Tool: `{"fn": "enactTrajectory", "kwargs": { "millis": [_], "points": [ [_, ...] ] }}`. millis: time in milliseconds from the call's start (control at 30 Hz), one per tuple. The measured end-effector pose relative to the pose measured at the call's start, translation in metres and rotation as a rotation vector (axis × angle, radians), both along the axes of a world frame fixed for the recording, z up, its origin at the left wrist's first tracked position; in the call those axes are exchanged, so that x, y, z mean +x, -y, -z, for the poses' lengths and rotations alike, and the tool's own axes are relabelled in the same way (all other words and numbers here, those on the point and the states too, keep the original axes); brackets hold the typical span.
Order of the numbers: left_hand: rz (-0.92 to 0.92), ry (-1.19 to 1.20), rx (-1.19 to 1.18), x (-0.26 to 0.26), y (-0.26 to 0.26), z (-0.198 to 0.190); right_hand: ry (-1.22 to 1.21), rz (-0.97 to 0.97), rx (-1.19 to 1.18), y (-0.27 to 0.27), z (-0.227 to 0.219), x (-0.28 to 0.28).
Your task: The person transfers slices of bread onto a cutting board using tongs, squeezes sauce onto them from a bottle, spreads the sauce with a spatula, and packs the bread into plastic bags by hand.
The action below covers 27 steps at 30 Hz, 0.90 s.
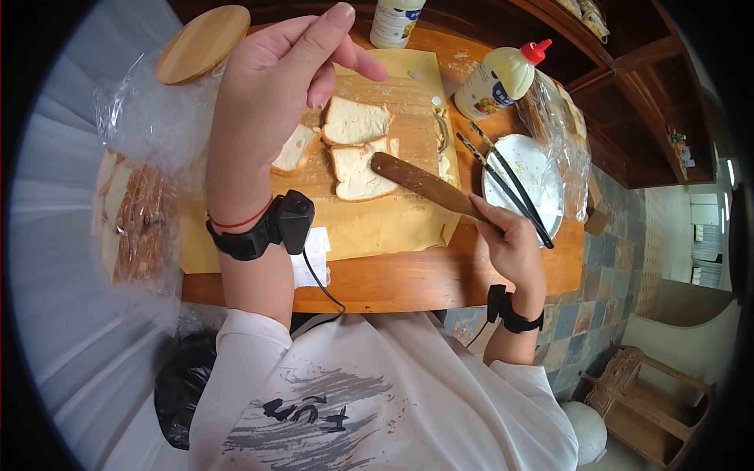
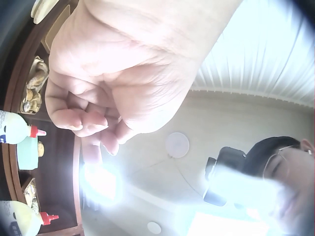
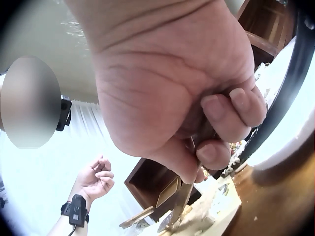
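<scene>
My right hand grips a flat wooden spatula, whose far end lies over the right side of a bread slice. Another slice lies just beyond it, and a third slice is partly hidden by my left arm. In the right wrist view, fingers curl round the spatula. My left hand is raised above the board, its fingers loosely curled and nothing visible in them; the left wrist view shows the same hand from the palm side.
Black chopsticks lie across a white plate at the right. A red-capped bottle and a second bottle stand behind. Bagged bread and a round wooden lid are at the left; more bagged bread is right.
</scene>
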State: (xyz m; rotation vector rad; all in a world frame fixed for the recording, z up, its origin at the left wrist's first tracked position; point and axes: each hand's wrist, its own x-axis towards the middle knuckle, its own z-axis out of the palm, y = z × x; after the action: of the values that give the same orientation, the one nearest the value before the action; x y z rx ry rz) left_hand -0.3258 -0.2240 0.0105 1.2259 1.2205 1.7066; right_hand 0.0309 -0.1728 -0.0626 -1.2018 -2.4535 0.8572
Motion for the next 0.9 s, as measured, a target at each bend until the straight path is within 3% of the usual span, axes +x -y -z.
{"fn": "enactTrajectory", "kwargs": {
  "millis": [100, 200, 267, 433, 533, 700, 800, 900],
  "points": [
    [-0.022, -0.023, 0.01, 0.001, 0.0, 0.0, 0.069, 0.025, -0.101, -0.003, -0.011, 0.001],
    [-0.037, -0.017, 0.012, 0.004, -0.001, -0.002, -0.072, -0.004, -0.066, 0.003, -0.002, -0.008],
    [-0.045, -0.01, 0.009, 0.007, -0.001, -0.005, -0.099, -0.181, -0.069, 0.008, 0.005, -0.018],
    [-0.051, -0.082, -0.008, 0.011, 0.0, -0.009, -0.075, -0.14, -0.105, 0.001, 0.007, -0.01],
    [-0.044, -0.09, 0.001, 0.011, 0.001, -0.009, -0.004, 0.017, -0.125, -0.012, -0.002, 0.006],
    [-0.054, -0.085, -0.008, 0.011, 0.001, -0.011, -0.084, 0.038, -0.137, -0.014, 0.001, 0.012],
    [-0.06, -0.087, -0.019, 0.012, 0.002, -0.012, -0.139, -0.158, -0.056, -0.003, 0.01, -0.007],
    [-0.067, -0.08, -0.025, 0.013, 0.002, -0.012, -0.047, -0.151, -0.134, -0.002, 0.01, -0.01]
  ]
}}
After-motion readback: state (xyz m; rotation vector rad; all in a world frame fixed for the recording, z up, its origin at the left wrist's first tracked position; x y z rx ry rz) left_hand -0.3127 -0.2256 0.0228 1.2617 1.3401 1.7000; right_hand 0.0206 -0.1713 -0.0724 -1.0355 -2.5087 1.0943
